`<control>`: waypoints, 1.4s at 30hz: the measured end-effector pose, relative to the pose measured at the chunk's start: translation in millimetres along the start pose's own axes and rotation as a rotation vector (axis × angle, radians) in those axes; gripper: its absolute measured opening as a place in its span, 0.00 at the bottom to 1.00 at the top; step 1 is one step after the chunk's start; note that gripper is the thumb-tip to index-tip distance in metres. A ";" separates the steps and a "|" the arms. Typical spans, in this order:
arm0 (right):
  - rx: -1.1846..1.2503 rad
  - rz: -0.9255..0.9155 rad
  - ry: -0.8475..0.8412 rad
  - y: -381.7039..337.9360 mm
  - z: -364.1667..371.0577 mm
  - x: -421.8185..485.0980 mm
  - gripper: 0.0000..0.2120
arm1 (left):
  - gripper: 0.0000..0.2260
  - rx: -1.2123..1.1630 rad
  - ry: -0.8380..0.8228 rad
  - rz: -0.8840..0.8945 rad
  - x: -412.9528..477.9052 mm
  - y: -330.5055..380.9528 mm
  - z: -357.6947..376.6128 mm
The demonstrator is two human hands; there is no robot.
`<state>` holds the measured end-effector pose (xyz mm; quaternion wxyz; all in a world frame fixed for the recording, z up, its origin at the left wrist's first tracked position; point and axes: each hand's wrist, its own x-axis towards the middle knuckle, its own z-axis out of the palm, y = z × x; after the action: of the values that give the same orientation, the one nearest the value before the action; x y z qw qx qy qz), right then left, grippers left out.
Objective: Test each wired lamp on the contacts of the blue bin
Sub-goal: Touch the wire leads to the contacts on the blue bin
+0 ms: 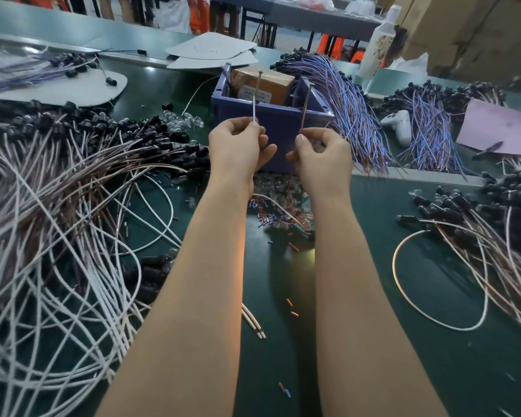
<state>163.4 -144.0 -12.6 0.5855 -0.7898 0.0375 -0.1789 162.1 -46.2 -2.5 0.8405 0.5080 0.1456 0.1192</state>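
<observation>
The blue bin (278, 121) stands mid-table with two upright metal contacts, the left contact (259, 78) and the right contact (309, 88). My left hand (238, 145) pinches a white wire end (254, 111) held up against the left contact. My right hand (322, 158) pinches a brown wire end (303, 115) raised to the right contact. Both hands hover just in front of the bin's near wall. The lamp on these wires is hidden behind my hands and forearms.
A big heap of white and brown wired lamps (57, 206) fills the left. More wired lamps (478, 236) lie at right, blue-wired bundles (343, 106) beside the bin. Loose small connectors (271, 212) are scattered before the bin. A brown box (265, 82) sits inside it.
</observation>
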 end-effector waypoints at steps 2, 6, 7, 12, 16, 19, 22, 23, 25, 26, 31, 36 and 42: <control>-0.007 0.001 -0.007 -0.8 1.1 -1.2 0.03 | 0.06 0.004 0.003 -0.001 0.3 -0.5 -0.2; -0.091 -0.026 -0.026 -4.3 5.0 -4.3 0.05 | 0.06 0.043 -0.006 0.001 0.3 -3.2 0.0; -0.127 -0.035 -0.031 -5.3 6.0 -5.2 0.07 | 0.06 0.053 -0.009 0.002 -0.2 -4.4 0.0; -0.321 -0.080 -0.048 -11.3 13.4 -11.5 0.14 | 0.07 0.039 0.014 0.025 1.0 -4.4 -0.5; -0.463 -0.115 -0.041 -14.2 23.2 -18.0 0.11 | 0.07 0.046 0.056 0.048 2.4 -4.2 -1.8; -0.460 -0.073 -0.045 -9.8 18.7 -19.1 0.10 | 0.07 0.040 0.054 0.040 2.4 -5.1 -2.4; -0.282 -0.013 -0.080 -13.6 8.3 -17.0 0.08 | 0.07 0.063 0.037 0.040 2.4 -3.7 -2.5; -0.163 0.043 -0.122 -18.3 4.0 -16.8 0.07 | 0.07 0.072 0.037 0.043 2.5 -2.5 -3.2; 0.174 0.196 -0.281 -28.7 -4.0 -17.1 0.06 | 0.08 0.079 0.044 0.063 2.5 1.4 -5.5; 0.338 0.276 -0.373 -33.9 -7.0 -18.4 0.07 | 0.08 0.087 0.051 0.083 2.6 4.4 -6.7; 0.738 0.560 -0.501 -28.6 -7.8 -27.3 0.10 | 0.07 0.133 0.070 0.187 1.7 16.6 -9.5; 0.461 0.315 -0.137 2.3 -3.0 -20.9 0.06 | 0.05 0.138 0.051 0.154 2.3 8.6 -7.1; 0.294 0.117 -0.071 10.6 -1.1 -12.6 0.06 | 0.05 0.131 0.056 0.099 7.8 -1.1 -9.9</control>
<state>152.9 -144.9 -25.3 0.7052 -0.6978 0.0361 -0.1203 165.7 -35.9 -8.8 0.7940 0.5652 0.1513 0.1652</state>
